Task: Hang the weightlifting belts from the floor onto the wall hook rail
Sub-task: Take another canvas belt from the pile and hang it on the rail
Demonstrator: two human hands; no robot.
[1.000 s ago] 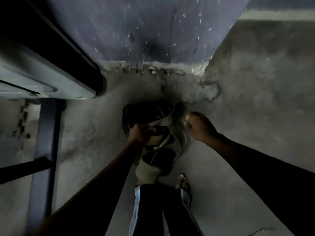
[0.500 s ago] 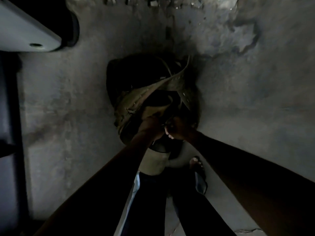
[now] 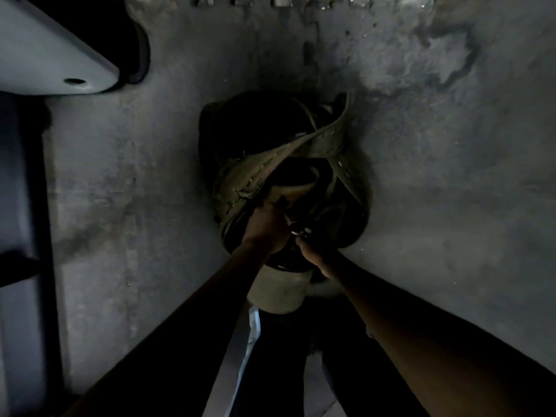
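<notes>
Head view: the right hand [image 3: 316,254] has joined the left hand [image 3: 266,227], both now gripping the belts [image 3: 258,176] on the floor [image 3: 451,206], ready to lift.

A heap of weightlifting belts [image 3: 279,164] is piled on the floor [image 3: 451,191] at the middle of the view, close before the foot of the wall [image 3: 301,0] at the top edge. One belt strap [image 3: 316,139] is draped across the top of the heap. The left hand [image 3: 266,225] and the right hand [image 3: 314,252] are placed side by side, touching, on the heap's near side. A piece of equipment [image 3: 45,55] is set at the upper left, well apart from the heap, with a frame [image 3: 21,206] below it along the left edge.
</notes>
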